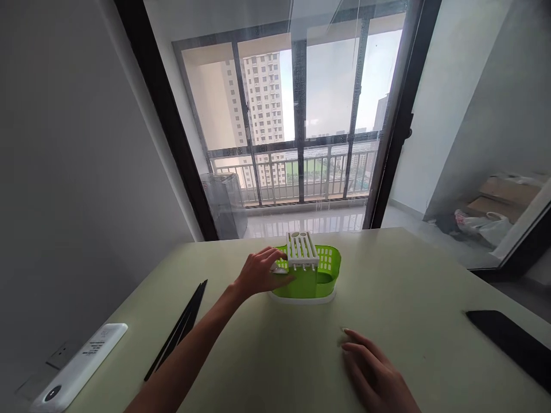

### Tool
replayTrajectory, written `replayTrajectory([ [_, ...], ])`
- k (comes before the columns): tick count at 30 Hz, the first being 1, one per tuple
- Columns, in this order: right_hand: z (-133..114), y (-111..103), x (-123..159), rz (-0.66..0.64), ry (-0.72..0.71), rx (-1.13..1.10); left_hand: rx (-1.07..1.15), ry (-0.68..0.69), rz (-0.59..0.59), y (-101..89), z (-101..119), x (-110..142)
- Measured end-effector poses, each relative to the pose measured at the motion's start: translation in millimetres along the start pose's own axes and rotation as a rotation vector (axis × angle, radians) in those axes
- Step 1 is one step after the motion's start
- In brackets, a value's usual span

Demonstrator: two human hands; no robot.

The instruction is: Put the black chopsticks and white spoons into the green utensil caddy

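A green plastic cutlery holder (321, 274) with a white slotted lid (302, 248) and a white base stands in the middle of the pale table (408, 287). My left hand (260, 272) reaches out and grips the holder's left side, fingers curled over its rim. Nearer to me, my right hand (373, 373) lies flat on the table, fingers stretched out and holding nothing.
A bundle of black chopsticks (179, 328) lies on the table's left part. A white remote-like device (80, 367) sits at the left edge. A black phone (512, 342) lies at the right edge. Behind the table is a glass balcony door.
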State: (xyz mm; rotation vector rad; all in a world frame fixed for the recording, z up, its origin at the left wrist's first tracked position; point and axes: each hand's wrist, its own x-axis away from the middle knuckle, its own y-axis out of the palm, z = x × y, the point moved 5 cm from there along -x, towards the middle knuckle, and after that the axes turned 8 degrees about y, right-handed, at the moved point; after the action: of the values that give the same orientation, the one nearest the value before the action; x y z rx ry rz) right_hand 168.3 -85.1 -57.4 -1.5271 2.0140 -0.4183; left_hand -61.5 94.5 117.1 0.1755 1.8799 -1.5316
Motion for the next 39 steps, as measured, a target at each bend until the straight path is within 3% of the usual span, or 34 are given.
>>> replayTrajectory([
  [10, -8, -2, 1, 0.028, 0.018, -0.065, 0.081, 0.057, -0.202, 15.9, -14, -3],
  [16, -7, -1, 2, 0.040, 0.023, -0.061, 0.129, 0.018, -0.177, 4.7, -16, -9],
  [20, -5, 1, 3, 0.024, 0.026, -0.060, 0.099, -0.056, -0.072, -15.4, -21, -11],
  [23, -4, 0, 1, 0.000, 0.011, -0.040, 0.080, -0.283, 0.122, -36.5, -38, -10],
  [26, -6, -2, -1, -0.027, -0.023, -0.007, 0.125, -0.684, 0.358, -53.9, -69, 3],
  [28, -7, -3, -1, -0.033, -0.044, 0.009, 0.196, -0.891, 0.455, -58.5, -88, 16],
  [30, -8, -5, -2, -0.026, -0.054, 0.021, 0.286, -1.005, 0.485, -58.6, -105, 30],
  [34, -9, -5, -2, -0.025, -0.078, 0.044, 0.417, -1.105, 0.304, -51.3, -123, 63],
  [39, -4, -3, -2, -0.027, -0.087, 0.050, 0.493, -1.157, -0.008, -44.3, -125, 101],
])
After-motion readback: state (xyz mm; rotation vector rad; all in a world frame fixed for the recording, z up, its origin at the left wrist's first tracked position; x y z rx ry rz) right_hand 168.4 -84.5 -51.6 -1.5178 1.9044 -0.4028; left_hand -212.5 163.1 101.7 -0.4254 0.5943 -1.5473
